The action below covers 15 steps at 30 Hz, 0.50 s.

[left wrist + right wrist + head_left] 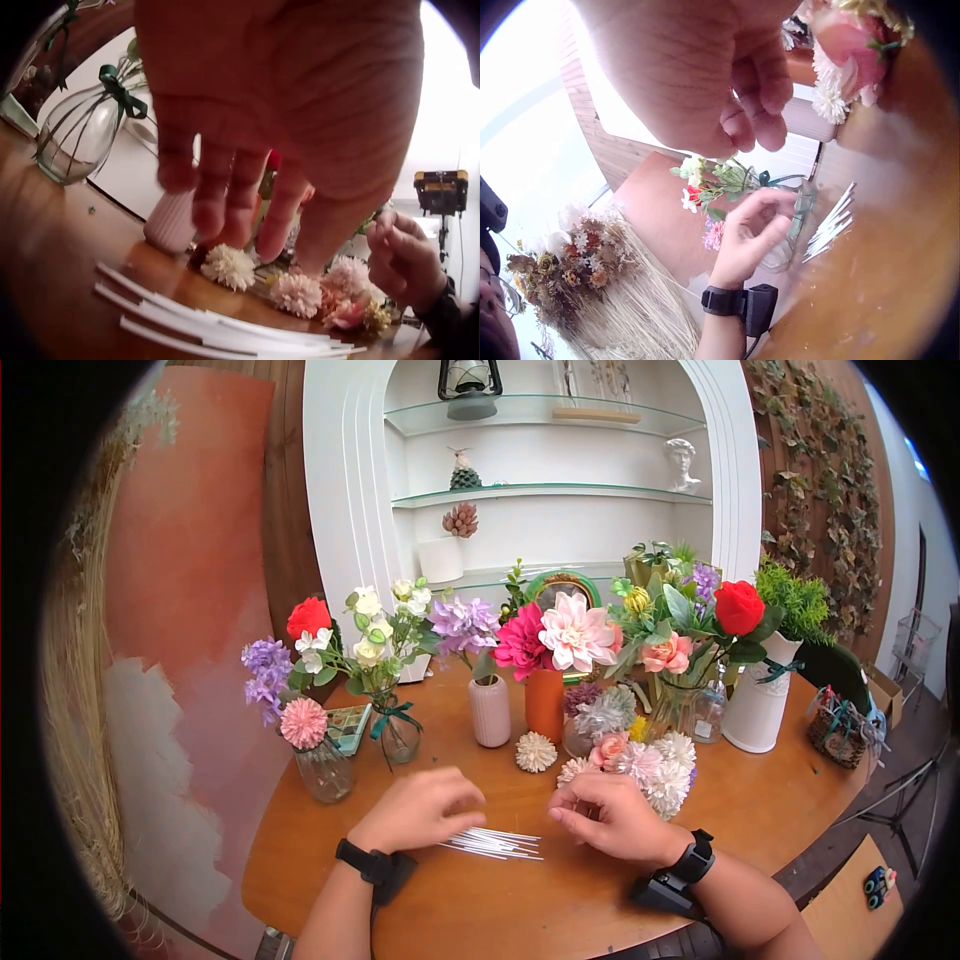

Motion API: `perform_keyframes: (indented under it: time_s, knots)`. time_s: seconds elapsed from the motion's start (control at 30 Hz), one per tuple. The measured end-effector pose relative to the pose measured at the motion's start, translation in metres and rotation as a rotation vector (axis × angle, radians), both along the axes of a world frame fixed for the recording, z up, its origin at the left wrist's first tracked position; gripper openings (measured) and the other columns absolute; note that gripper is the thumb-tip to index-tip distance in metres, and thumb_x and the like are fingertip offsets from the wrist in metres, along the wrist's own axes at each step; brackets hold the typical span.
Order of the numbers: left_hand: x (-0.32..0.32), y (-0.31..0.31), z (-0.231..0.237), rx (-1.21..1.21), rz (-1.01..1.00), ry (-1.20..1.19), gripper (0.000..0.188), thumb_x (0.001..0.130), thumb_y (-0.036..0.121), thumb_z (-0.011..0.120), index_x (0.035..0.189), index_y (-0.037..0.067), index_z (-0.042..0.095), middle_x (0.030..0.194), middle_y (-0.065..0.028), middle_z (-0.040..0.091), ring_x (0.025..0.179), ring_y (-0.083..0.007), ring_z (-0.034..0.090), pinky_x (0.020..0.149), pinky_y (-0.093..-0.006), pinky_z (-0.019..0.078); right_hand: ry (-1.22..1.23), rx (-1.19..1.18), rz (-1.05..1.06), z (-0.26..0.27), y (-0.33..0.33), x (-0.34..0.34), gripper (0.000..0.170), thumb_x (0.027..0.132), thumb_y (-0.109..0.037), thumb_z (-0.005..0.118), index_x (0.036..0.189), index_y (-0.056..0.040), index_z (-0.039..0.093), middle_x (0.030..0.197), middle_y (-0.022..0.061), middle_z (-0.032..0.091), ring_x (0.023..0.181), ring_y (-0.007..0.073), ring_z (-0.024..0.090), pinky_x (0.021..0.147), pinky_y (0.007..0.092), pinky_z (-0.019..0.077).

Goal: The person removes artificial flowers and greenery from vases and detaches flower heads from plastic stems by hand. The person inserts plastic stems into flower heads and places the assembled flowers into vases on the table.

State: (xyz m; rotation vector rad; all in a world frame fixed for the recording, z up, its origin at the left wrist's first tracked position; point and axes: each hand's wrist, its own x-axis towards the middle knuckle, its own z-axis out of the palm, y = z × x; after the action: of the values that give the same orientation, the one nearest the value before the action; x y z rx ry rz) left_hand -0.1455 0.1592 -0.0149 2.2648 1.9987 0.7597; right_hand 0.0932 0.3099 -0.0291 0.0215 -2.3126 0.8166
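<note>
Both the left hand (422,810) and the right hand (615,815) hung loose, apart, with nothing in them that showed. The white sticks (495,844) lay between them on the brown counter (490,910), running side to side, nearer the left hand. Past these stood vases (490,712) with flowers (577,632), then a tall white shelf (345,480).

Place: florist's studio, looks like
Table (440,910): vases (757,705), flowers (638,762) everywhere
Shelves (560,491): lantern (468,377), bust (681,464), pure decor
Wall (884,470): ivy (835,490) trailing all over

wooden table (300,850) | white sticks (495,844) (a loose bunch) | cream flower head (536,752) | pink vase (490,714) beside orange vase (545,705)
</note>
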Motion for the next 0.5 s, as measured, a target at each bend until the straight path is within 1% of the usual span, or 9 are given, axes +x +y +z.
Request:
perform_keyframes:
  time_s: [0.07,0.1,0.17,0.2,0.27,0.37,0.5]
  knots:
    - [-0.005,0.006,-0.020,-0.180,-0.059,0.048,0.028,0.084,0.028,0.074,0.102,0.008,0.067,0.086,-0.0077,0.061,0.083,-0.0251,0.063,0.073,-0.0362,0.0501,0.003,-0.040,-0.123,0.004,-0.004,0.001,0.007,0.089,-0.009,0.067,0.092,-0.0027,0.066,0.070,0.0062,0.063,0.056,0.0152,0.060,0.053,0.0291,0.0470]
    - [-0.003,0.006,-0.020,-0.179,-0.060,0.044,0.028,0.084,0.028,0.074,0.102,0.008,0.067,0.086,-0.0077,0.061,0.083,-0.0251,0.063,0.073,-0.0362,0.0501,0.000,-0.039,-0.124,0.004,-0.004,0.001,0.007,0.089,-0.009,0.067,0.092,-0.0027,0.066,0.070,0.0062,0.063,0.056,0.0152,0.060,0.053,0.0291,0.0470]
    - [0.000,0.006,-0.018,-0.287,0.002,0.022,0.026,0.084,0.026,0.073,0.101,0.008,0.065,0.087,-0.0086,0.061,0.088,-0.0260,0.062,0.076,-0.0378,0.0489,-0.008,-0.140,-0.210,0.004,-0.004,0.001,0.007,0.088,-0.009,0.067,0.093,-0.0025,0.066,0.069,0.0056,0.062,0.056,0.0158,0.060,0.053,0.0299,0.0473]
    - [0.000,0.008,-0.019,-0.288,0.002,0.020,0.026,0.084,0.026,0.073,0.101,0.008,0.065,0.087,-0.0086,0.061,0.088,-0.0260,0.062,0.076,-0.0378,0.0489,-0.009,-0.141,-0.210,0.004,-0.003,0.001,0.007,0.088,-0.009,0.067,0.093,-0.0025,0.066,0.069,0.0056,0.062,0.056,0.0158,0.060,0.053,0.0299,0.0473]
    - [0.001,0.010,-0.022,-0.323,-0.008,0.019,0.017,0.086,0.020,0.070,0.095,0.007,0.064,0.088,-0.0095,0.062,0.087,-0.0280,0.062,0.075,-0.0390,0.0488,-0.005,-0.068,-0.229,0.005,-0.003,0.001,0.007,0.088,-0.008,0.067,0.093,-0.0027,0.066,0.069,0.0061,0.063,0.056,0.0161,0.061,0.054,0.0293,0.0483]
    - [0.003,0.010,-0.023,-0.296,-0.020,0.015,0.012,0.086,0.016,0.068,0.092,0.007,0.064,0.088,-0.0099,0.061,0.086,-0.0292,0.062,0.074,-0.0392,0.0489,-0.008,0.004,-0.210,0.004,-0.002,0.001,0.007,0.088,-0.009,0.067,0.091,-0.0026,0.066,0.069,0.0073,0.065,0.057,0.0168,0.062,0.054,0.0291,0.0491]
    - [0.005,0.009,-0.022,-0.263,-0.018,0.041,0.010,0.085,0.015,0.068,0.091,0.008,0.064,0.088,-0.0088,0.061,0.085,-0.0287,0.062,0.073,-0.0391,0.0493,-0.026,-0.010,-0.210,0.002,0.000,0.001,0.007,0.088,-0.009,0.067,0.090,-0.0024,0.066,0.069,0.0085,0.066,0.058,0.0180,0.063,0.054,0.0298,0.0494]
